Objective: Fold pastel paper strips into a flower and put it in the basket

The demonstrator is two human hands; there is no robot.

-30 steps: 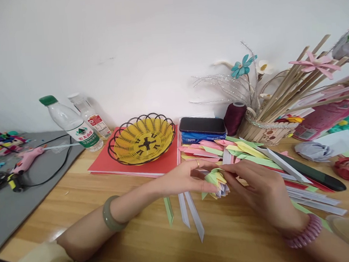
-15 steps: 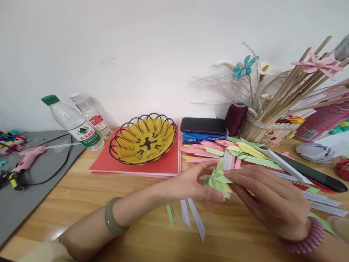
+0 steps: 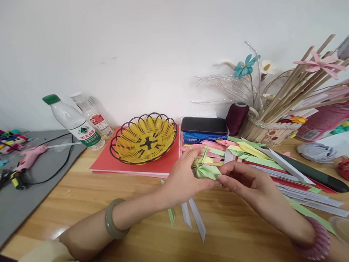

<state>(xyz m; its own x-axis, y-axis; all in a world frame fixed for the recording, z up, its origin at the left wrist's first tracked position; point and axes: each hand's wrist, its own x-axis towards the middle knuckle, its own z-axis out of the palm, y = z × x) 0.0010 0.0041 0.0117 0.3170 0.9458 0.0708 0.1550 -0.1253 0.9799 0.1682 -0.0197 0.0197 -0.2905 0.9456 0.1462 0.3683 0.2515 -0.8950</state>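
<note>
A folded light-green and yellow paper piece [image 3: 207, 170] is held between both hands over the wooden table. My left hand [image 3: 183, 179] curls round its left side, thumb below and fingers above. My right hand [image 3: 247, 181] pinches the tip of a green fold at its right edge. Behind and to the right lies a pile of folded paper strips [image 3: 257, 150] in pink, yellow, green, red and white. White strips [image 3: 197, 220] and a green strip [image 3: 171, 215] lie just in front of my left hand.
A yellow woven basket [image 3: 146, 139] rests on red paper [image 3: 104, 161]. Two bottles [image 3: 86, 132] stand behind at the left, near a pink glue gun [image 3: 30, 156] on a grey mat [image 3: 52, 166]. Behind the strips are a phone [image 3: 203, 124], maroon thread [image 3: 237, 117] and a stick-filled holder [image 3: 269, 133].
The paper piece has turned and moved slightly left. My right hand has shifted left and rotated, its fingertips now at the lower right edge. My left fingers have moved up around the piece.
</note>
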